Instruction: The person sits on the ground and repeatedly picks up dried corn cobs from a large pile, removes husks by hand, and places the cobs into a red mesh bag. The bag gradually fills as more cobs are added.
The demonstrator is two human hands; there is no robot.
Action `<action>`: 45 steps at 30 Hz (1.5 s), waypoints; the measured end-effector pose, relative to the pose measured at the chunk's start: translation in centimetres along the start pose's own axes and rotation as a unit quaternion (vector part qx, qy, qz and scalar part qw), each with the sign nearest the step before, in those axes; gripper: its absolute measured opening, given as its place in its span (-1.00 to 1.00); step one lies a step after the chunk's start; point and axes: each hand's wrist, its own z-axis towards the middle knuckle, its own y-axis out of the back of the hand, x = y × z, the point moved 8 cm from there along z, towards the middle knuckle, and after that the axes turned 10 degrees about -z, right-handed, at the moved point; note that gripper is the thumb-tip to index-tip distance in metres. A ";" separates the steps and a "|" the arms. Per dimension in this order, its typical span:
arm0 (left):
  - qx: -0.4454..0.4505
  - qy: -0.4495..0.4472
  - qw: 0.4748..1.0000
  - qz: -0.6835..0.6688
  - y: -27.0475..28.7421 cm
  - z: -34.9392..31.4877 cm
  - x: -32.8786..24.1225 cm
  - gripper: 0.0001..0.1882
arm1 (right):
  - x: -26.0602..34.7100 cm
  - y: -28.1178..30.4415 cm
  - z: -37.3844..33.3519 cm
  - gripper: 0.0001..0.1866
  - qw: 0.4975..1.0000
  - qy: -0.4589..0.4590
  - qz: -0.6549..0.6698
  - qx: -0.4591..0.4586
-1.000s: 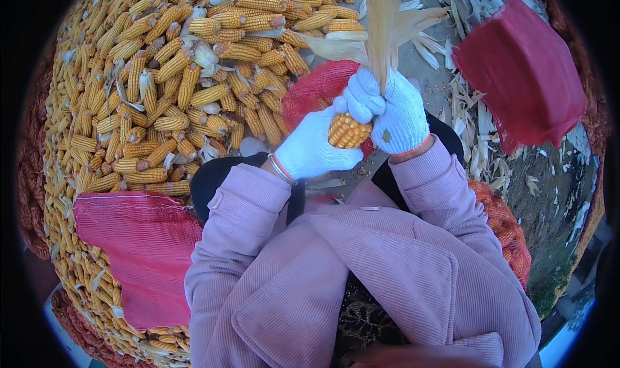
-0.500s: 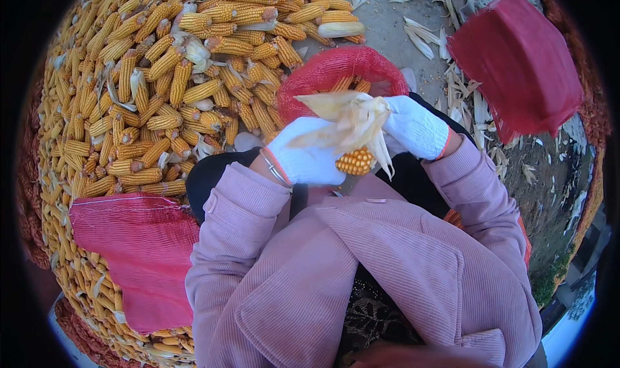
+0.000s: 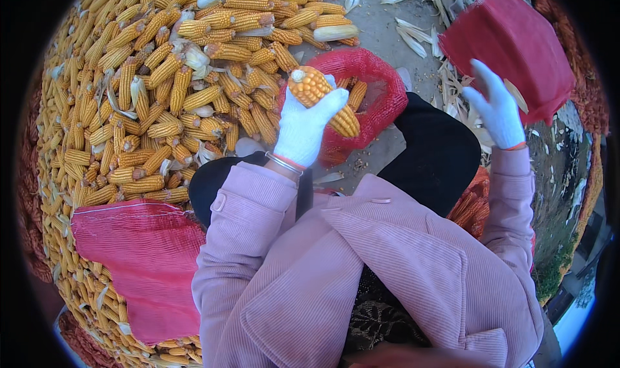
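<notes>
The pile of bare yellow corn cobs (image 3: 148, 119) is the largest item and covers the left side of the view. The person wears a pink corduroy coat (image 3: 400, 271) and black trousers (image 3: 436, 139), with the knees set apart. Two red woven sheets are present: the left sheet (image 3: 142, 265) lies on the lower part of the pile, and the right sheet (image 3: 510, 51) lies on the ground at upper right. A red mesh sack (image 3: 392, 90) stands between the pile and the person's right knee; its mouth is open and several loose cobs (image 3: 357, 95) are visible inside. An orange net bag (image 3: 468, 206) sits beside the right thigh, partly covered by the coat. Both hands wear white gloves with an orange cuff edge. The left hand (image 3: 305, 128) is closed around one husked corn cob (image 3: 316, 92), thumb across its side, in front of the sack's near left rim; the cob is tilted, its pale stub end toward upper left and its tip toward lower right. The right hand (image 3: 500, 113) is raised well apart from the cob, fingers extended, thumb spread away, gripping nothing visible. Dry husks (image 3: 413, 37) are scattered on the ground. A small husk strip (image 3: 516, 95) appears just beside the right fingers; contact cannot be determined. A silver bracelet (image 3: 285, 162) encircles the left wrist.
</notes>
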 end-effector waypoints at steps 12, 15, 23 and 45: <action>-0.084 -0.216 0.949 0.215 3.0 -0.1 -4.7 -0.29 | 9.7 -22.4 4.3 -0.38 0.974 0.103 0.068 0.192; -0.182 -0.161 0.947 0.212 6.1 1.5 -6.1 -0.32 | 7.9 -26.3 4.3 -0.32 0.952 0.177 -0.089 0.233; -0.148 -0.122 0.945 0.267 6.2 2.0 -5.1 -0.34 | -3.3 -23.4 5.2 -0.29 0.976 -0.106 -0.191 -0.010; -0.319 -0.208 0.852 0.361 19.8 9.9 -7.5 -0.59 | 9.4 -12.6 1.4 -0.48 0.958 -0.089 0.263 0.067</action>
